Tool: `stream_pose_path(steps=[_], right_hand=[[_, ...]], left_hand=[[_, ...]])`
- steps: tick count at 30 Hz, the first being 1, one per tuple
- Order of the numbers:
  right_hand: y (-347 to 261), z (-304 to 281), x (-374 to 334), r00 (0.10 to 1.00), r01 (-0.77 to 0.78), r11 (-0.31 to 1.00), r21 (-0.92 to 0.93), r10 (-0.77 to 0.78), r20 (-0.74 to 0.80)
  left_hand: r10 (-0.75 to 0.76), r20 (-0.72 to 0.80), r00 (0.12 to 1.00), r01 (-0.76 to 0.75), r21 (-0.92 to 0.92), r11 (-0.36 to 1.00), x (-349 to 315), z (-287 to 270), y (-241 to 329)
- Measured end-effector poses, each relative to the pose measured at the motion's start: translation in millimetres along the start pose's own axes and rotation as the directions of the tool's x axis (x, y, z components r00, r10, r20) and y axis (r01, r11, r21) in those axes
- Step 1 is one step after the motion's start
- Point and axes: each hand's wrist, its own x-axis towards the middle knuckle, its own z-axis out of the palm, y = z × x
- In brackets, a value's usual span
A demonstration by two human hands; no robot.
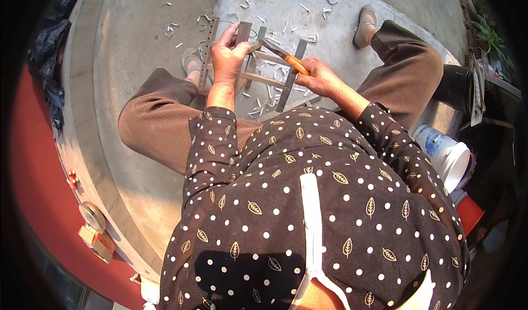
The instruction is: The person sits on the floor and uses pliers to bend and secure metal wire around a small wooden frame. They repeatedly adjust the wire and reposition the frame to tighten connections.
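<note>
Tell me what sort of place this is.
Probably an outdoor yard: sunlit concrete ground, a green plant at the upper right, and a white bucket at the right.

Just behind the grip, a black long-sleeved shirt (258, 222) carries white dots, pale outlined leaves and a white placket (311, 222); brown ribbed trousers (165, 115) and greyish shoes (367, 16) show left and right of the grip.

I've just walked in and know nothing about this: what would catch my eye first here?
Probably the dark blouse, dotted white and patterned with leaves, filling the lower middle. Above it, near the top, the right hand grips an orange-handled tool while the left hand holds a slatted frame. White curled scraps lie scattered on the pale floor around the frame.
</note>
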Motion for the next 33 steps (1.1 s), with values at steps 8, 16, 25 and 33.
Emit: stream_pose_path(steps=[8, 16, 25, 33], right_hand=[[-14.5, 8.9, 1.1, 1.0, 0.01, 1.0, 0.025, -0.01, -0.007], [-4.0, 12.9, 0.6, 1.0, -0.017, 0.995, 0.1, 0.015, 0.017], [-22.6, 12.9, 3.0, 0.999, -0.03, 0.989, 0.145, 0.025, 0.039], [-13.6, 9.0, 2.9, 0.995, -0.079, 0.987, 0.139, 0.07, 0.065]], left_hand=[[-0.006, -0.012, 1.0, 0.007, 0.042, 0.999, -2.1, -3.4, -2.3], [-0.033, -0.011, 0.999, 0.033, 0.085, 0.996, -6.8, -0.3, 7.8], [-0.034, 0.0, 0.999, 0.034, 0.003, 0.999, -2.7, 1.4, -1.6], [-0.029, 0.022, 0.999, 0.028, 0.034, 0.999, -3.6, 4.7, 2.3]])
